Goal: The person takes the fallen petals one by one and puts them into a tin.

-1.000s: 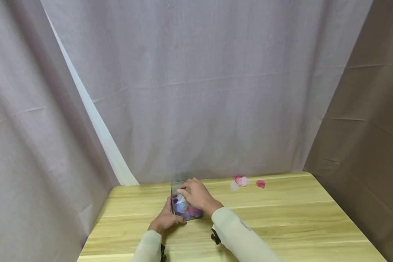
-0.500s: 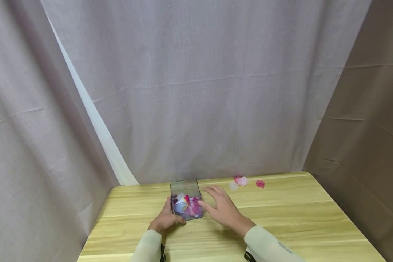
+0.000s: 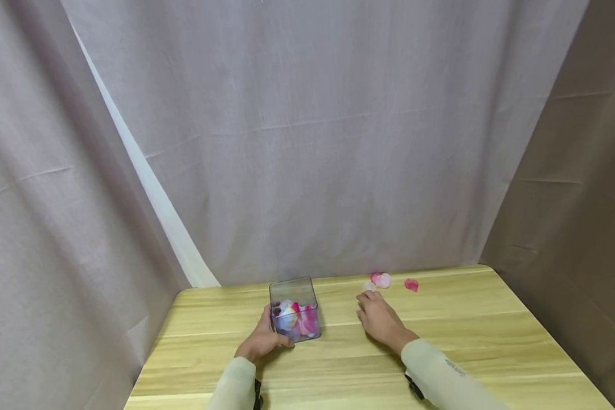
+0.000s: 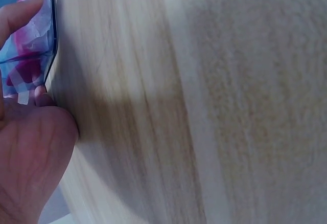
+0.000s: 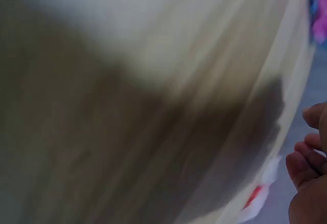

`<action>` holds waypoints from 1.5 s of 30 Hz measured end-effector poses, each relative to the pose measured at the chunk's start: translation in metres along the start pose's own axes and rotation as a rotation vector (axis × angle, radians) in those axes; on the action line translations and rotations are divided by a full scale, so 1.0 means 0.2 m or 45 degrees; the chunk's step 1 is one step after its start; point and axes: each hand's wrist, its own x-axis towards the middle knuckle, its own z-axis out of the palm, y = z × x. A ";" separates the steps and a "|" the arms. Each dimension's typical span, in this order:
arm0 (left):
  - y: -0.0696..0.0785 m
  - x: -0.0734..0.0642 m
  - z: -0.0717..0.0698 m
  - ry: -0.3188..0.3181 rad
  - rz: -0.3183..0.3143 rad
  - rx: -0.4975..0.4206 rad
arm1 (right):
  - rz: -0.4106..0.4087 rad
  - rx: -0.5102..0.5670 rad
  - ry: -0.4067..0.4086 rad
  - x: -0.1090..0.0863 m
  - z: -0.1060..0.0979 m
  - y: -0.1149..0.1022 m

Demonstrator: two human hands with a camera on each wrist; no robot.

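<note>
A clear, smoky plastic box (image 3: 293,289) stands on the table, holding white, pink and magenta flower petals (image 3: 299,320). My left hand (image 3: 263,340) grips its near left corner, thumb at the front and fingers along the left side. The left wrist view shows the thumb of that left hand (image 4: 30,147) over the petals seen through the box. To the right, my right hand (image 3: 381,322) is low over the table with fingers bent loosely, fingertips right at a white petal (image 3: 369,286). In the right wrist view, nothing shows between the fingers (image 5: 301,168).
Pale pink and magenta petals (image 3: 381,279) lie together near the table's back edge, beyond the right hand. A deep pink petal (image 3: 411,285) lies apart, farther right. The wood-grain table (image 3: 466,330) ends against a grey curtain (image 3: 338,171).
My right hand has left the box's opening and moved right to the loose petals. More magenta shows in the box now. The left hand keeps its hold on the box.
</note>
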 end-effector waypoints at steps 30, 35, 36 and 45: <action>-0.02 0.03 -0.02 0.015 0.008 0.045 | 0.474 0.352 0.056 0.19 0.01 0.24; -0.01 0.03 -0.01 0.049 0.000 0.050 | 0.463 0.406 0.143 0.21 -0.05 0.24; -0.01 0.03 0.00 0.052 -0.003 0.052 | 0.455 0.402 0.163 0.21 -0.06 0.24; -0.03 0.03 0.00 0.049 0.012 0.058 | 0.324 0.503 0.276 0.13 -0.28 -0.01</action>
